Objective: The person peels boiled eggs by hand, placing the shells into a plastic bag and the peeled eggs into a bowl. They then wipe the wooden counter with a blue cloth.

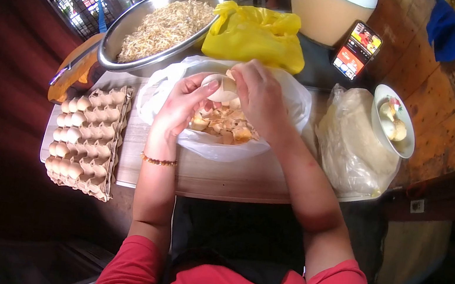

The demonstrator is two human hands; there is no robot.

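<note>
Over the white plastic bag (156, 86), my left hand (181, 102) is closed around a pale egg (225, 90). My right hand (258, 96) is bent over the egg's upper right side, its fingers pinched on what looks like a small piece of eggshell (230, 75). Beneath both hands, broken brown eggshells (230, 127) lie in the bag's wide opening. To the left, an egg tray (101, 134) of moulded pulp holds several brown eggs (65, 134) along its left side, with bare cups on its right.
Behind the hands stand a metal basin (109, 43) of bean sprouts (168, 28) and a yellow plastic bag (255, 42). A lit phone (358, 51) leans against a beige container (332, 10). At right, a white bowl (408, 144) with peeled eggs sits by a clear plastic bag (350, 155).
</note>
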